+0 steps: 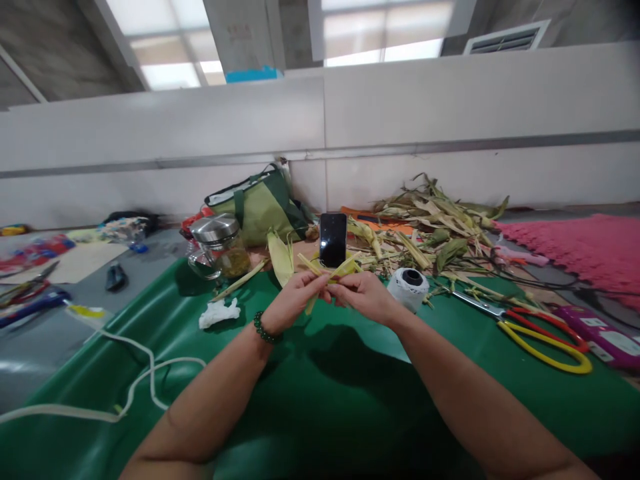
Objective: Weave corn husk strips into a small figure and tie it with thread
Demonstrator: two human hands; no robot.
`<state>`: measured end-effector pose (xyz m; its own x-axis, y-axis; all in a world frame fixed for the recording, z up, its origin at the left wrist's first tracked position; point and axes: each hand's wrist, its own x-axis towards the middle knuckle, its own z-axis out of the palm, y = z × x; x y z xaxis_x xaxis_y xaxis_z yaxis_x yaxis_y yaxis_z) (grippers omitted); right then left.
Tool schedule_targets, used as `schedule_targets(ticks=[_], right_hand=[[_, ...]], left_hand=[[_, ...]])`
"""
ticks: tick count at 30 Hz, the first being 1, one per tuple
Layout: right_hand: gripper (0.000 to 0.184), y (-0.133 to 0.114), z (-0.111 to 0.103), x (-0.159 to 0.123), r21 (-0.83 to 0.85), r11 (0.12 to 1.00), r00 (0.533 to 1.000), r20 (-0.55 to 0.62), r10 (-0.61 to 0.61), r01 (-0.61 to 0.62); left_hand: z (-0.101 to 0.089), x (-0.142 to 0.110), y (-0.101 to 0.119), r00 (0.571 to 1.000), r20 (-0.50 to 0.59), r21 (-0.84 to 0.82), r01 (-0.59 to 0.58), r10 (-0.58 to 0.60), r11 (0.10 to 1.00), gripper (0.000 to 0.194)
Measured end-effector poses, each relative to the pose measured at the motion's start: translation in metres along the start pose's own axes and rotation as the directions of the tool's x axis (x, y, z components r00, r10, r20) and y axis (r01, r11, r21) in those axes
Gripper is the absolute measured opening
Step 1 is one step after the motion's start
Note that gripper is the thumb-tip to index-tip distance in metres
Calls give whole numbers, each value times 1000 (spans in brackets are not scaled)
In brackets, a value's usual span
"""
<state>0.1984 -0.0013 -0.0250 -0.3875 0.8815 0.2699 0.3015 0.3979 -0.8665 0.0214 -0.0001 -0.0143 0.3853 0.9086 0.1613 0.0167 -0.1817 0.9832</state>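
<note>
The left hand and the right hand meet fingertip to fingertip over the green mat, both pinching pale yellow husk strips whose ends stick out above and below the fingers. A dark-screened phone stands upright just behind them. Near the right hand sits a white roll; crumpled white tissue lies near the left wrist — a green bead bracelet circles it.

A craft workshop, it seems, from the scissors, spool and heaped husks on the desk.
</note>
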Motion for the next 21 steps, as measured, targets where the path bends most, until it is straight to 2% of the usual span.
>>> schedule_targets(ticks=[3, 5, 7, 8, 10, 11, 12, 14, 17, 21], right_hand=[[38, -1, -4, 0, -86, 996, 999, 49, -18, 22], [36, 0, -8, 0, -212, 976, 996, 81, -38, 55], [33, 1, -10, 0, -360, 928, 994, -19, -111, 97], [30, 1, -9, -1, -431, 895, 976, -116, -183, 117], [26, 0, -4, -4, -536, 828, 890, -281, -359, 164], [27, -1, 0, -6, -562, 804, 854, -307, -420, 194], [31, -3, 4, -7, -572, 791, 842, -299, -449, 219], [38, -5, 13, -10, -565, 795, 880, -236, -411, 220], [29, -5, 26, -11, -526, 842, 951, -185, -247, 117], [31, -5, 39, -12, -405, 908, 980, -111, -163, 105]], left_hand=[[2, 1, -2, 1000, -8, 43, -29, 29, 999, 41], [2, 2, -6, 999, 2, 15, 32, -32, 999, 40], [0, 5, -10, 993, -23, -79, 115, -118, 990, 31], [0, 6, -12, 987, -60, -146, 136, -146, 980, 26], [-1, 9, -14, 973, -150, -276, 127, -173, 953, 24], [-1, 9, -15, 967, -181, -329, 113, -180, 937, 27], [-1, 10, -15, 964, -192, -371, 101, -183, 923, 29], [2, 10, -15, 971, -171, -410, 83, -165, 908, 34], [7, 8, -14, 985, -136, -411, 41, -106, 911, 36], [11, 6, -11, 982, -165, -392, 19, -90, 920, 34]])
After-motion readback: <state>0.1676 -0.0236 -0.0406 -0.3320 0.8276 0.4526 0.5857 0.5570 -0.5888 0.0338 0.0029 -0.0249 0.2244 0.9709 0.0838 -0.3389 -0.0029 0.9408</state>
